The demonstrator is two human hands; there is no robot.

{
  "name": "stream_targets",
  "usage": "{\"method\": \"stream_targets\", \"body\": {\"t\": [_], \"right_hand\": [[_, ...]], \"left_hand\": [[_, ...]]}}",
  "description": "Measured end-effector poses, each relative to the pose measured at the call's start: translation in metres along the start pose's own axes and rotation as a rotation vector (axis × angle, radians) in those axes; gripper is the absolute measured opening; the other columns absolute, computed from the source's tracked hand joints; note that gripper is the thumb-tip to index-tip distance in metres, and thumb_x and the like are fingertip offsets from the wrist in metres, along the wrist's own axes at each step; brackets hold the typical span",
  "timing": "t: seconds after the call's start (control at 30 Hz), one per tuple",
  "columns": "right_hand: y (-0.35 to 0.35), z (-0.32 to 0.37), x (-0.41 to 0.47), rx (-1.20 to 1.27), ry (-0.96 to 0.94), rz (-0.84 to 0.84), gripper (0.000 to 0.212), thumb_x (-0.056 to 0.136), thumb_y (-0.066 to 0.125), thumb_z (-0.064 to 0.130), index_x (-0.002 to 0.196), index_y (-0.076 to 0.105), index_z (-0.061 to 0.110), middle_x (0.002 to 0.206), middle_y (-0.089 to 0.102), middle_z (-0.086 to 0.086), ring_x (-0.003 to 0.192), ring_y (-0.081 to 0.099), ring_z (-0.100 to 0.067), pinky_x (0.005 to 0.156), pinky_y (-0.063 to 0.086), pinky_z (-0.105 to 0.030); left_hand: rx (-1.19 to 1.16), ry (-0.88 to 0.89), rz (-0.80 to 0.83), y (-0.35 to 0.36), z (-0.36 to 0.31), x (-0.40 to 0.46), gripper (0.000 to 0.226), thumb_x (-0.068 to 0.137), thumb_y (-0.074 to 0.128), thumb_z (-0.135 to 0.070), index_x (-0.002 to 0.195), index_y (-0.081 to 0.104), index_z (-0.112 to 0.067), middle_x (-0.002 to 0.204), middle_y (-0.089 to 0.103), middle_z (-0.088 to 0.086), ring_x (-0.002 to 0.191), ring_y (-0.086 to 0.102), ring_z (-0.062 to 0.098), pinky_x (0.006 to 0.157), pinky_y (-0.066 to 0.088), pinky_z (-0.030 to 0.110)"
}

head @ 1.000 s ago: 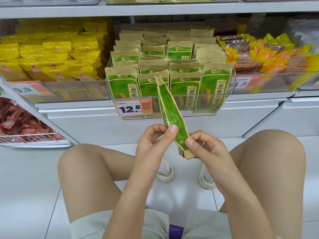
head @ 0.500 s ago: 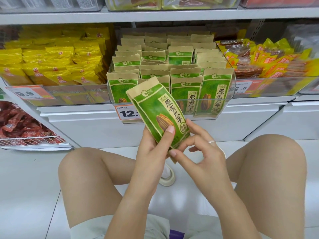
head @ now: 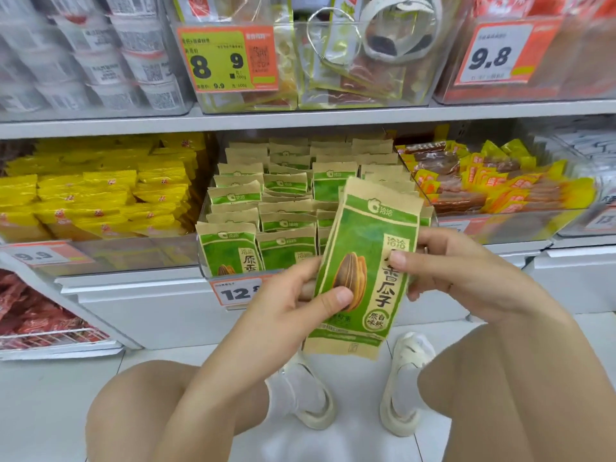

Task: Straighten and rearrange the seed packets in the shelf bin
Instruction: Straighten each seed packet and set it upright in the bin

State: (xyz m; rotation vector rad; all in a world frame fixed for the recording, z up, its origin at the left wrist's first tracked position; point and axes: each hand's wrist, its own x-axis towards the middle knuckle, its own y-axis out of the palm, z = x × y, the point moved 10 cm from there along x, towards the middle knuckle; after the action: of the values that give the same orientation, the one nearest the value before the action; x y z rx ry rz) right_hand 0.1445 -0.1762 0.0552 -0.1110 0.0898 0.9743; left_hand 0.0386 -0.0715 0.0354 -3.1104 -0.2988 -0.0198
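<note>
Yellow snack packs (head: pixel 100 201) fill the bin on the left. Beside them the clear shelf bin (head: pixel 203 258) holds rows of green sunflower seed packets (head: pixel 286 225). In front of it, the left hand (head: pixel 293 305) pinches one seed packet (head: pixel 363 268) upright, thumb on its printed face, while the right hand (head: pixel 453 271) grips its right edge. Orange-yellow snacks (head: pixel 483 185) lie rightmost.
</note>
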Motion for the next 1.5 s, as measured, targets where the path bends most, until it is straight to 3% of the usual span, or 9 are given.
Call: {"method": "stream_targets", "body": {"t": [0.13,0.33,0.43,0.57,0.73,0.9,1.1,1.27,1.5], "right_hand": [[-0.032,0.017,0.019,0.018,-0.066,-0.048,0.065,0.044,0.090,0.053,0.097,0.076,0.019,0.105,0.074,-0.008,0.090,0.072,-0.022,0.070,0.058,-0.029],[-0.085,0.059,0.038,0.136,-0.301,-0.308,0.040,0.058,0.075,0.031,0.095,0.072,0.015,0.095,0.075,0.001,0.088,0.071,-0.015,0.074,0.059,-0.031],[-0.104,0.079,0.044,0.162,-0.464,-0.447,0.033,0.062,0.072,0.030,0.092,0.068,0.020,0.091,0.075,0.007,0.089,0.070,-0.011,0.075,0.057,-0.028],[-0.103,0.080,0.072,0.026,-0.478,-0.482,0.026,0.069,0.071,0.025,0.094,0.066,0.019,0.085,0.075,0.009,0.085,0.070,-0.010,0.077,0.058,-0.029],[-0.089,0.061,0.108,-0.255,-0.390,-0.394,0.018,0.080,0.071,0.013,0.093,0.068,0.025,0.082,0.073,0.022,0.079,0.067,0.004,0.070,0.052,-0.014],[-0.081,0.034,0.138,-0.531,-0.232,-0.315,0.018,0.081,0.075,0.020,0.095,0.069,0.031,0.097,0.074,0.007,0.094,0.069,-0.011,0.091,0.053,-0.044],[-0.074,0.038,0.148,-0.964,-0.142,-0.344,0.009,0.084,0.072,0.027,0.077,0.067,0.030,0.083,0.068,0.009,0.081,0.062,-0.009,0.077,0.047,-0.027],[-0.069,0.046,0.148,-1.205,-0.175,-0.397,0.006,0.084,0.070,0.037,0.085,0.071,0.031,0.072,0.052,0.014,0.077,0.052,-0.012,0.068,0.042,-0.029],[-0.064,0.039,0.162,-1.318,-0.090,-0.384,0.012,0.086,0.067,0.041,0.090,0.073,0.031,0.082,0.058,0.010,0.088,0.059,-0.018,0.067,0.038,-0.026]], "left_hand": [[0.162,0.071,0.000,-0.001,-0.033,0.033,0.031,0.085,0.064,-0.029,0.116,0.065,-0.028,0.100,0.077,-0.004,0.098,0.072,0.013,0.090,0.056,0.036],[0.462,0.115,-0.182,-0.041,-0.058,0.072,0.056,0.091,0.038,-0.055,0.142,0.048,-0.035,0.125,0.063,-0.023,0.114,0.055,-0.011,0.098,0.043,0.018],[0.962,0.031,-0.212,-0.061,-0.046,0.093,0.051,0.096,0.031,-0.051,0.141,0.048,-0.034,0.143,0.051,-0.013,0.136,0.039,0.005,0.111,0.030,0.029],[1.214,0.007,-0.059,-0.051,-0.024,0.109,0.065,0.090,0.017,-0.063,0.139,0.050,-0.037,0.145,0.048,-0.015,0.142,0.030,0.010,0.120,0.015,0.038],[1.204,-0.001,-0.075,-0.056,-0.016,0.112,0.060,0.090,0.018,-0.066,0.127,0.057,-0.040,0.127,0.058,-0.021,0.119,0.047,0.005,0.104,0.037,0.030],[1.218,-0.010,-0.073,-0.056,-0.015,0.113,0.058,0.091,0.016,-0.066,0.127,0.056,-0.043,0.127,0.056,-0.023,0.119,0.046,0.003,0.104,0.034,0.027],[1.180,-0.032,-0.053,-0.055,-0.019,0.115,0.057,0.090,0.018,-0.063,0.126,0.058,-0.043,0.125,0.057,-0.025,0.117,0.045,-0.001,0.101,0.031,0.021],[1.100,-0.028,-0.054,-0.060,-0.034,0.136,0.038,0.100,0.036,-0.046,0.101,0.070,-0.029,0.083,0.068,-0.011,0.074,0.060,0.001,0.076,0.052,0.027],[1.183,-0.106,0.242,-0.035,-0.026,0.172,0.025,0.093,0.062,-0.038,0.112,0.074,-0.026,0.104,0.073,-0.010,0.093,0.064,0.004,0.088,0.050,0.022]]}}
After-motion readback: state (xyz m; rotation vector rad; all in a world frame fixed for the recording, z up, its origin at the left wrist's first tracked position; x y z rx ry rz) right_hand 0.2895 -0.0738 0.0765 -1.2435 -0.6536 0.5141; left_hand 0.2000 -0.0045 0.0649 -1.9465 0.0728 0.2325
